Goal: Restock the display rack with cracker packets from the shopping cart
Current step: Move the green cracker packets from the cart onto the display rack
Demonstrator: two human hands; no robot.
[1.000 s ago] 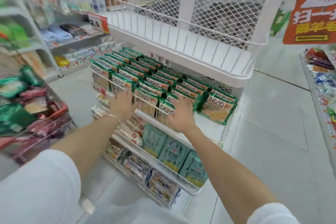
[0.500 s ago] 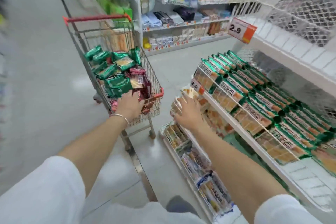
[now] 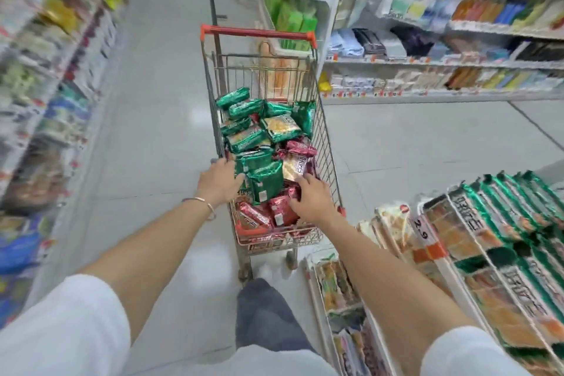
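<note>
left hand point(image 3: 218, 181): my fingers lie against a green cracker packet point(image 3: 265, 178) in the shopping cart point(image 3: 328, 143), grip unclear | right hand point(image 3: 312, 197): fingers spread over red packets point(image 3: 282, 207) there | display rack point(image 3: 448, 268): on my right, holding green rows

Shopping cart point(image 3: 259, 33) open on top, the only way in; wire walls point(image 3: 328, 143) block the sides. Cracker packets point(image 3: 265, 180) heaped near rim. Display rack point(image 3: 442, 256) crowds right; open floor point(image 3: 158, 146) left.

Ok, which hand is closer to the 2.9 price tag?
Right. The right hand rests on red packets in the cart, just left of the price tag; the left hand is farther left, at the cart's left wall.
</note>
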